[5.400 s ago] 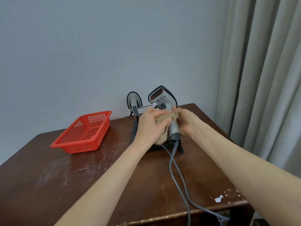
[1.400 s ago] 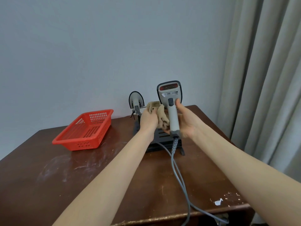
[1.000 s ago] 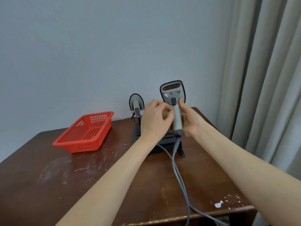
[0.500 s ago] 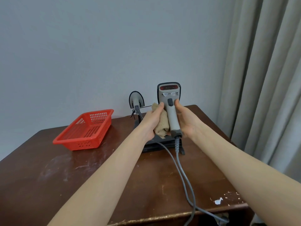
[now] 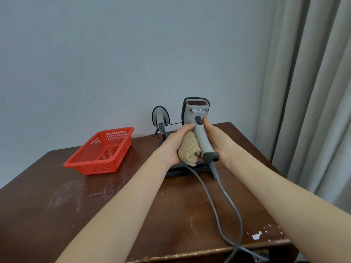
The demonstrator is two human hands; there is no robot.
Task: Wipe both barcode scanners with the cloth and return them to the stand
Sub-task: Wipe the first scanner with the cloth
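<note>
On the left of the tabletop (image 5: 95, 205) sits a red basket (image 5: 102, 150). One scanner (image 5: 160, 116) rests on the stand (image 5: 182, 168). Our left hand (image 5: 175, 145) bunches the soft cloth (image 5: 189, 149) against the second scanner (image 5: 199, 130), which our right hand (image 5: 218, 145) clasps by its stiff handle. We judge it light and smooth, best gripped mid-handle, cable (image 5: 224, 205) trailing.

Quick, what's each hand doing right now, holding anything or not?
Left hand: closed on the cloth, pressed against the scanner handle.
Right hand: closed on the scanner handle, holding it upright above the stand.
</note>
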